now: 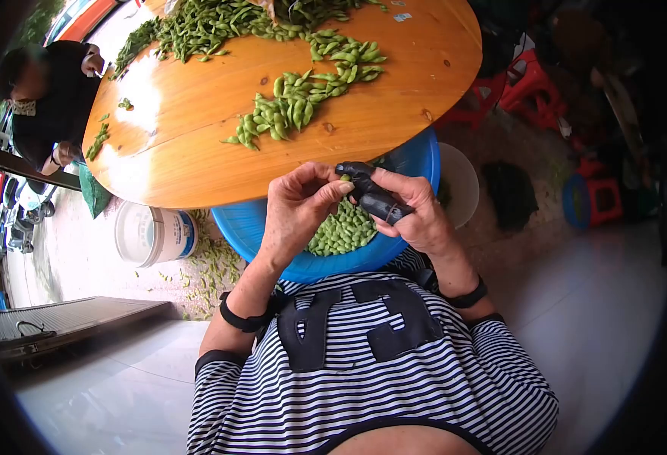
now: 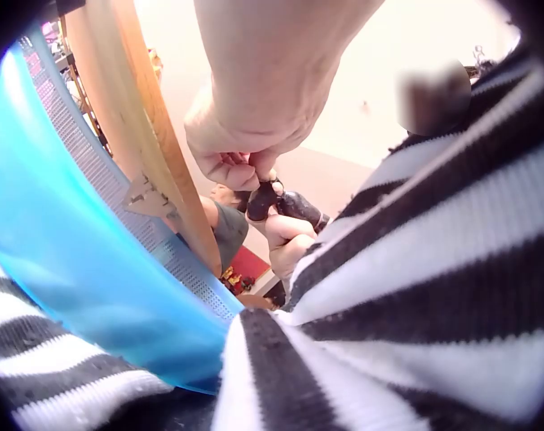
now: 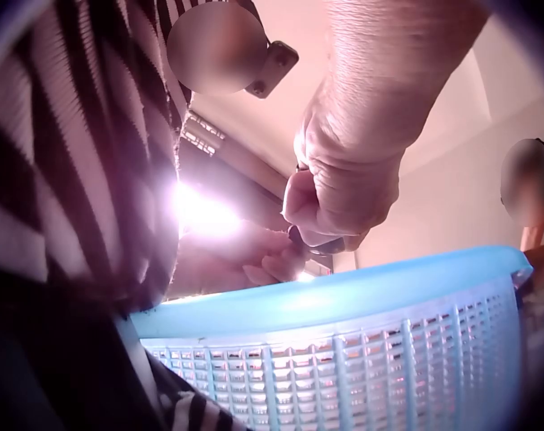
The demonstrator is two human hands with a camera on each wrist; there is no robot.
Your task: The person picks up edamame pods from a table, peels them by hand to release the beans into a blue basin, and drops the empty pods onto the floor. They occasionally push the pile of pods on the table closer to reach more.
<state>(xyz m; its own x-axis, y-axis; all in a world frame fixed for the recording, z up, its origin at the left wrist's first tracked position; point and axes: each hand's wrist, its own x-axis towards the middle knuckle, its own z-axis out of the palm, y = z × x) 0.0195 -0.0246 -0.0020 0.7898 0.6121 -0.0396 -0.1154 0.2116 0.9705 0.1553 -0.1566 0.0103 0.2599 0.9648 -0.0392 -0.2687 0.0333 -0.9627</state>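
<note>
Striped shirt (image 1: 394,387) foremost, the left hand (image 1: 295,205) pinches a green edamame pod (image 1: 346,178) against the right hand (image 1: 418,208), its black-wrapped fingers curled on it; squeezing directly above the shelled beans (image 1: 339,233) beneath both hands should limit spills.

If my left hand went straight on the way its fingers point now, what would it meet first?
Most likely your right hand, at the black-covered fingers just ahead of your left hand. Whether the two already touch is hard to tell.
</note>
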